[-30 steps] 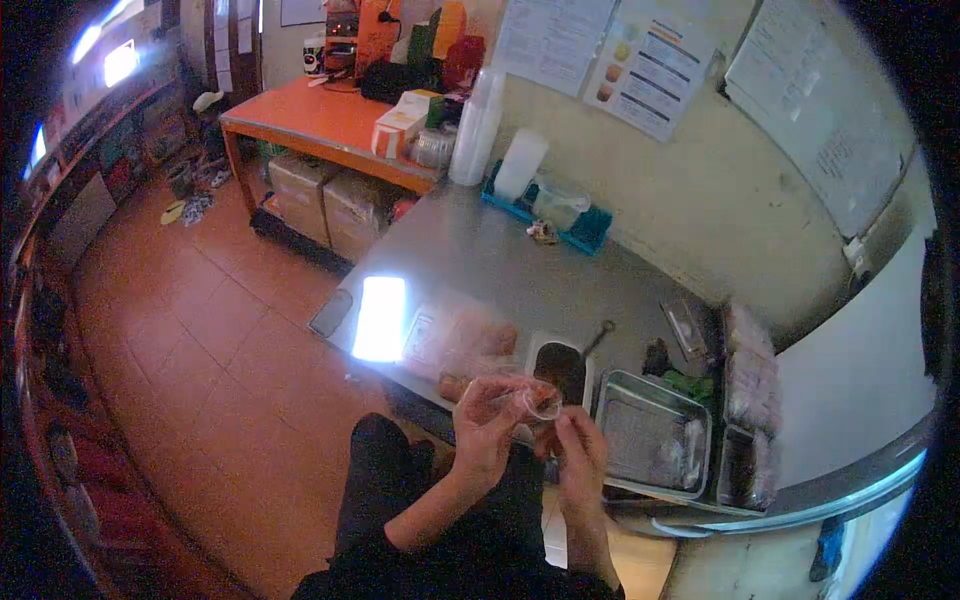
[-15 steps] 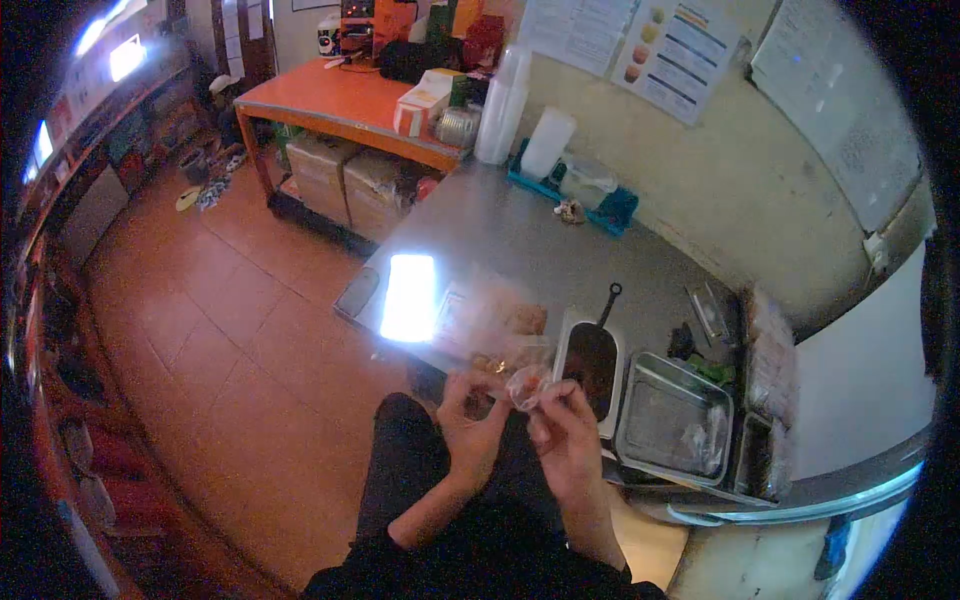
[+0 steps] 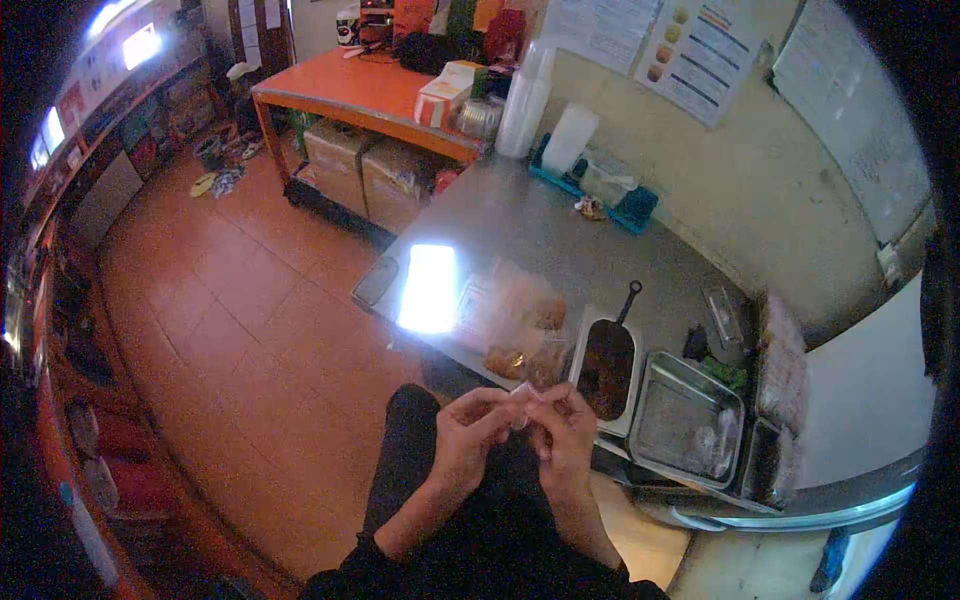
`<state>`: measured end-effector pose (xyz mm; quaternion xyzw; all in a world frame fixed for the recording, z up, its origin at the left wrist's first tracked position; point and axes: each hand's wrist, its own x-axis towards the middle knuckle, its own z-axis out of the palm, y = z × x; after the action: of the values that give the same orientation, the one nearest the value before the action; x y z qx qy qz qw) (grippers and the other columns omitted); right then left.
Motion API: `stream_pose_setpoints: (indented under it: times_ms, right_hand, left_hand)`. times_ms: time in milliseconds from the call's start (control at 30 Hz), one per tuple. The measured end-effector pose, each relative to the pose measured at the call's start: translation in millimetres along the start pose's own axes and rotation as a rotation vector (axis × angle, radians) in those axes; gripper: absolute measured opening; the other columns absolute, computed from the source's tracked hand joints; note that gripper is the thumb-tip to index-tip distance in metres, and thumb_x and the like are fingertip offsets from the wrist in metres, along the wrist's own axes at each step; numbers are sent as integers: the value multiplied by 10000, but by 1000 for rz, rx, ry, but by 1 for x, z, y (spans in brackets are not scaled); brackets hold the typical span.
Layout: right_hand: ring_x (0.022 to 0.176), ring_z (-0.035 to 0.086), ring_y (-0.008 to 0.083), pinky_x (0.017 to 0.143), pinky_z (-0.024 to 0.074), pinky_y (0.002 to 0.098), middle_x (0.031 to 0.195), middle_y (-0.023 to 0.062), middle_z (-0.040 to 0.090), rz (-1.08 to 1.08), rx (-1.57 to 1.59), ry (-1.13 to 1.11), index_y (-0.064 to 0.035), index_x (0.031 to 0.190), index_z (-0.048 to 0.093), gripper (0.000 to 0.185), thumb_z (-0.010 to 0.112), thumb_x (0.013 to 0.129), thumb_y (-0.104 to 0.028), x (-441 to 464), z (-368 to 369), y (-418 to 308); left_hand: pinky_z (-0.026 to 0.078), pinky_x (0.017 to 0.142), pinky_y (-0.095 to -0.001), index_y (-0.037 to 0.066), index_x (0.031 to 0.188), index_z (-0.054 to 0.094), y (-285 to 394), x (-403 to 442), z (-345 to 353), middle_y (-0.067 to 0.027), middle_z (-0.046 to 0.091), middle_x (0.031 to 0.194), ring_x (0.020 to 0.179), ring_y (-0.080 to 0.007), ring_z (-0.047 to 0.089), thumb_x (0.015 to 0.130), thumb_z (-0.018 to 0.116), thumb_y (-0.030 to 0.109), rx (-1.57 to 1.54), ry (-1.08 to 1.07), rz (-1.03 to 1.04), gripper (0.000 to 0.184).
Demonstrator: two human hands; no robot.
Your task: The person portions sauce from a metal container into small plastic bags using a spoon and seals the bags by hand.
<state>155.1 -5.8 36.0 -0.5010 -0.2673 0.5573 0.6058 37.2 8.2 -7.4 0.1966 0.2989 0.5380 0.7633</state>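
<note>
My left hand and my right hand meet over my lap at the counter's front edge. Between their fingertips is a small clear plastic bag, its top gathered and pinched by both; my fingers hide most of it. Just beyond lie plastic bags and packets of brown food, whose kind I cannot make out. To the right of these stands a narrow steel pan of dark brown contents, with a black-handled utensil in it.
A brightly glowing screen lies on the steel counter. Right of the narrow pan is a wider steel tray with crumpled plastic inside. Stacked clear cups and a teal basket stand at the back, near an orange table.
My hands have drawn together on the small bag, which was held more spread with reddish contents showing. Its top is now bunched between my fingers. The whole view has shifted slightly.
</note>
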Motion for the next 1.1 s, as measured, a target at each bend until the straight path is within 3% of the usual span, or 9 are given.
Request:
stream_pose_setpoints:
  times_ms: [100,167,333,400,500,667,800,967,1100]
  right_hand:
    - [460,445,88,439,365,211,725,17,581,-371,-448,156,-59,749,553,130,673,730,-13,9,-14,22]
    - [476,465,98,456,380,220,714,22,579,-549,-560,189,-52,735,552,124,669,719,-13,10,-11,22]
    - [561,531,105,498,421,233,721,35,581,-718,-805,170,-42,752,576,114,672,705,-3,6,1,-6]
    - [669,598,129,556,471,255,801,56,618,-501,-773,21,-48,813,618,118,674,717,-11,2,7,-14]
    - [783,604,104,620,501,220,926,59,599,-611,-681,-295,-6,901,627,153,643,758,45,10,-7,-5]
    - [723,642,155,651,532,247,861,72,627,-585,-714,-260,9,940,627,135,636,806,11,5,-6,-9]
    - [648,643,167,609,549,275,735,84,618,-482,-542,-195,22,935,590,88,593,856,-16,5,-8,-5]
    - [596,622,146,548,539,272,735,93,611,-368,-425,-95,14,887,536,64,555,887,-46,0,-1,-20]
    - [592,601,128,533,504,247,726,75,606,-369,-453,-14,0,848,530,91,566,883,-76,-4,-3,-17]
  left_hand:
    - [464,555,-208,10,844,662,9,-5,12,-15,634,727,603,-84,566,772,695,70,467,188,184,99]
    - [461,512,-216,8,753,668,14,0,15,-29,629,660,559,-66,560,739,704,56,922,236,703,61]
    - [467,532,-209,-4,729,652,30,3,13,-45,631,640,578,-61,581,726,698,50,934,205,628,71]
    - [466,529,-208,-8,724,642,32,5,10,-45,630,634,579,-66,584,735,692,47,882,202,598,75]
    - [456,508,-209,-10,738,619,41,5,6,-49,623,636,558,-79,575,752,678,43,685,170,425,80]
    - [442,518,-207,-15,833,608,44,7,-2,-37,601,665,569,-95,557,782,680,75,328,116,239,126]
    - [474,620,-221,-11,890,612,28,15,10,-31,617,758,691,-106,587,814,668,96,391,111,487,142]
    - [494,730,-250,-6,937,610,16,4,12,-24,622,817,786,-111,597,876,611,119,408,-45,188,140]
    - [494,724,-249,-11,948,612,5,0,8,-33,631,831,773,-107,595,886,604,126,396,-46,214,150]
